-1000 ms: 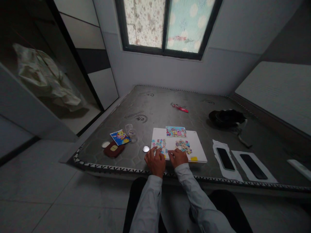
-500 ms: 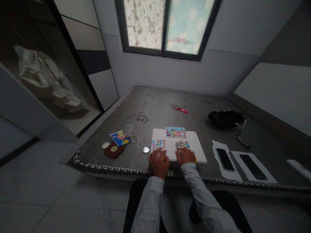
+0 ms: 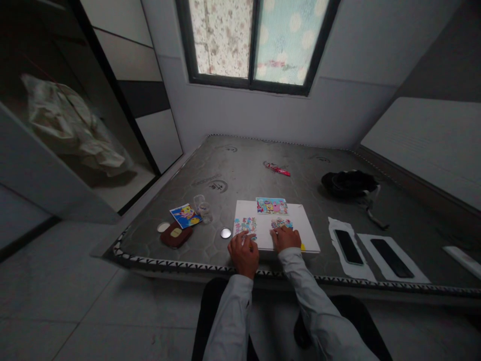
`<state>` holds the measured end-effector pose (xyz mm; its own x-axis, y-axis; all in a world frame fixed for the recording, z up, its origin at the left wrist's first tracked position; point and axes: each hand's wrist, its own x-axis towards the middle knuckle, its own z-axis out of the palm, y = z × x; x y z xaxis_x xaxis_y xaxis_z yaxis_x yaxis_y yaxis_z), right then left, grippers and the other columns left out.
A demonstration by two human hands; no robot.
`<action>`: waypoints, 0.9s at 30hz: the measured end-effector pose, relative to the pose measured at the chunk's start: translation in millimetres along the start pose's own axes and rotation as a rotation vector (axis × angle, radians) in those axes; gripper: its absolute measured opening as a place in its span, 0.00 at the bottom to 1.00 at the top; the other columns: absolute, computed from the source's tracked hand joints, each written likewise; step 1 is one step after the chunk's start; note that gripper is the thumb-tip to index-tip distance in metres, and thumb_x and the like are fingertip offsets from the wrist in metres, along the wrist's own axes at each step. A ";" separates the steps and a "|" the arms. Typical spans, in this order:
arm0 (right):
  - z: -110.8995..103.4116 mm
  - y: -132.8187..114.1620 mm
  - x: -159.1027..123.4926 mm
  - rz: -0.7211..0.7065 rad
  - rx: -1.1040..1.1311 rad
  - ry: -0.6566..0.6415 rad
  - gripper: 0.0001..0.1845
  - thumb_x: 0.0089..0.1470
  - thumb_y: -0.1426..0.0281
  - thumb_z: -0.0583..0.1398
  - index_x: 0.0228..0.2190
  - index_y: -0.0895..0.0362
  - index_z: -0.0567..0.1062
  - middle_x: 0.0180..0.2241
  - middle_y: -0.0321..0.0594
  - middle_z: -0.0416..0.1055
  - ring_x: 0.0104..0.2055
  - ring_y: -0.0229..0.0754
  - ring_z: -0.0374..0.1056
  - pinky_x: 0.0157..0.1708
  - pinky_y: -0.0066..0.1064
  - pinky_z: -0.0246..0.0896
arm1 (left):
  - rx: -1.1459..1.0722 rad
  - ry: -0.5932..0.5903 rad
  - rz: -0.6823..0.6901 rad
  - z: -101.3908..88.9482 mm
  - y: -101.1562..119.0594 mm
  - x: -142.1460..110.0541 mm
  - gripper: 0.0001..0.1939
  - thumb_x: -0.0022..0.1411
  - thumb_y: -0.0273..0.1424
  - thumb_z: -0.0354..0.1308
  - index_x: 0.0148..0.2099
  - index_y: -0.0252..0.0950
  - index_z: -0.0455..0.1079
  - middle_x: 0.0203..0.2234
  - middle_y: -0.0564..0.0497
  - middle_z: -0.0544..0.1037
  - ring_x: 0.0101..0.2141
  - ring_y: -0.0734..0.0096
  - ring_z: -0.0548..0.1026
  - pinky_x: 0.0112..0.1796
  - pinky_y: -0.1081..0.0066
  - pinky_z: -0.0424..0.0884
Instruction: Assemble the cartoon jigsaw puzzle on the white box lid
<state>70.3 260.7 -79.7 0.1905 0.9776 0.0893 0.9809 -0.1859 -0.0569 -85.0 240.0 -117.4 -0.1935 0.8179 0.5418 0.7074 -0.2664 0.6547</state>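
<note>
A white box lies flat near the front edge of the bed. On its left part are small colourful jigsaw pieces, with my left hand just in front of them, fingers bent and apart, nothing visible in them. My right hand rests at the box's right half, fingers drawn together at the near edge of a cluster of joined jigsaw pieces. Whatever sits between those fingertips is hidden. A printed cartoon picture card lies at the box's far edge. A yellow bit shows beside my right wrist.
Left of the box are a round silvery disc, a brown pouch, a blue picture card and a clear container. To the right lie two phones on white sheets and a black bag. A red item lies farther back.
My left hand has drawn slightly back and left, uncovering more of the loose pieces. My right hand has shifted a little left along the joined pieces.
</note>
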 end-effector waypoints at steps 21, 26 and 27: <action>6.2 -28.0 -0.7 -0.116 -0.004 0.044 0.21 0.67 0.61 0.50 0.52 0.46 0.77 0.43 0.44 0.78 0.48 0.48 0.69 0.48 0.41 0.51 | 0.020 -0.014 -0.052 -1.5 -0.8 3.7 0.13 0.59 0.22 0.58 0.41 0.43 0.79 0.47 0.48 0.78 0.50 0.57 0.71 0.52 0.56 0.62; 9.5 -36.9 10.4 -0.108 0.017 0.037 0.22 0.66 0.63 0.50 0.58 0.45 0.72 0.45 0.46 0.76 0.48 0.46 0.69 0.47 0.39 0.51 | 0.035 0.001 -0.056 -1.9 -2.0 3.8 0.13 0.59 0.23 0.57 0.41 0.43 0.79 0.47 0.48 0.78 0.50 0.57 0.71 0.52 0.57 0.62; 9.2 -38.6 12.0 -0.107 0.021 0.035 0.22 0.67 0.63 0.50 0.58 0.45 0.72 0.45 0.46 0.75 0.48 0.46 0.69 0.47 0.39 0.52 | 0.036 0.003 -0.060 -1.9 -1.9 4.0 0.13 0.59 0.23 0.57 0.41 0.43 0.78 0.47 0.48 0.78 0.50 0.57 0.71 0.52 0.57 0.62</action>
<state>34.3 280.5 -85.6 0.0863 0.9876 0.1310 0.9948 -0.0782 -0.0659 -88.4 242.8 -115.5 -0.2379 0.8303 0.5040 0.7185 -0.1987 0.6665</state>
